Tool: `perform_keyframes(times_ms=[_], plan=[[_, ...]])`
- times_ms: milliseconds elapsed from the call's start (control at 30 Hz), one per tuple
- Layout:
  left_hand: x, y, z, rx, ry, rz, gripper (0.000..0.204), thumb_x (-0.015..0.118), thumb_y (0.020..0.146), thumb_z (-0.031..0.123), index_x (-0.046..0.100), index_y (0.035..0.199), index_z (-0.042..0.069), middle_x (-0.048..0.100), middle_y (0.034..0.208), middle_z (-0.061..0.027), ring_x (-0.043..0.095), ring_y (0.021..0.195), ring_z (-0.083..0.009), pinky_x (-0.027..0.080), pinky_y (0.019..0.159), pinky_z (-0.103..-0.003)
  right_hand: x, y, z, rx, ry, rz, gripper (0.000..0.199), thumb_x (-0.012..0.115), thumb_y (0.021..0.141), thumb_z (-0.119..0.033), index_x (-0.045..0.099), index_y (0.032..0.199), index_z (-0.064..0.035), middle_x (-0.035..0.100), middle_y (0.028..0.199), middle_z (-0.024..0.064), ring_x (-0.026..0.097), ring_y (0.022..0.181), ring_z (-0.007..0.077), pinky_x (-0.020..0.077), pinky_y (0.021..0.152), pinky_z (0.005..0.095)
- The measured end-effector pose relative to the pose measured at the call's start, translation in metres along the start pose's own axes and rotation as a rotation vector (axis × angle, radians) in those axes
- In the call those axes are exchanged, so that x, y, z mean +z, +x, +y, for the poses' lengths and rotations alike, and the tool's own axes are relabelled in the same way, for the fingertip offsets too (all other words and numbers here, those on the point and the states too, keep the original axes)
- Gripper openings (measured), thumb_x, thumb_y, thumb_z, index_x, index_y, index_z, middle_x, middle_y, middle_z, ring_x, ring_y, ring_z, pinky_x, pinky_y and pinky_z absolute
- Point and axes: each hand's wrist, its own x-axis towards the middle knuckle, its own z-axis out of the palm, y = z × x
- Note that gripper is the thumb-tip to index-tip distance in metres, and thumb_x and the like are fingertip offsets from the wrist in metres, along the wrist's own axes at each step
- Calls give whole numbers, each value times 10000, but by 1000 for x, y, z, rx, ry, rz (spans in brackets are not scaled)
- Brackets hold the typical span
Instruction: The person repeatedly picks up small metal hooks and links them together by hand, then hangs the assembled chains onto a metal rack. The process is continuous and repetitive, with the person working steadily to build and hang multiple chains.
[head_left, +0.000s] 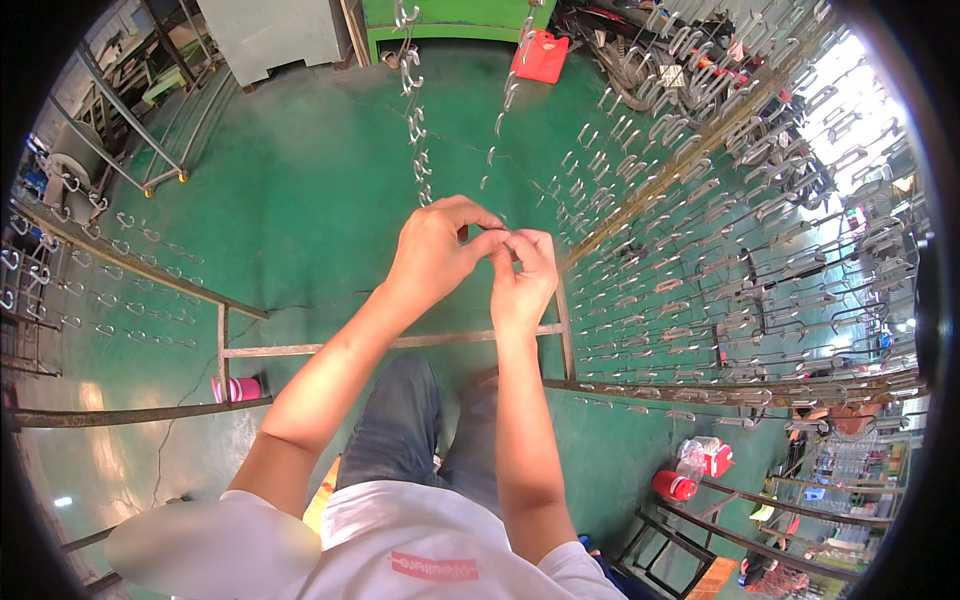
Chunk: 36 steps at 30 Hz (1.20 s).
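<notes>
My left hand (438,245) and my right hand (525,280) meet at the middle of the view, both raised in front of me. Thumb and fingers of each are pinched together, and the fingertips touch. Whatever they grip is too small and too covered to make out. Just beyond the left hand hangs a strand of linked metal hooks (412,75), its lower end near the knuckles. A second, thinner hook strand (508,95) dangles to its right, ending a little above the fingertips.
On the right, a metal rack (690,165) carries dense rows of hanging hooks. Another rack bar (130,265) with hooks runs along the left. A crossbar (450,340) spans before my knees. A red container (540,57) and a pink cup (236,389) are on the green floor (310,180).
</notes>
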Motion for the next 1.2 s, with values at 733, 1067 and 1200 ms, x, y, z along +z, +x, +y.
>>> perform_keyframes(times_ms=[733,1067,1200], plan=[[6,106,21,218,308,538,238,762,759,239,709,928,80,647,769,-27,570,561,-177,454,535,-313,0,37,-11,4,195,85,112,742,768,-38,727,878,-27,585,815,57,604,715,159,478,644,280],[-33,98,12,-77,-362,-43,288,646,893,218,683,1111,33,700,977,-62,613,928,-102,476,859,-273,4,73,-28,134,338,-118,130,749,768,-64,739,895,-39,620,832,57,608,761,145,475,682,265],[-43,96,7,-50,-500,-183,318,620,913,229,659,1144,14,695,999,-88,617,959,-130,471,888,-303,7,80,-33,149,410,-213,132,747,772,-74,741,899,-38,627,843,52,617,785,139,475,703,256]])
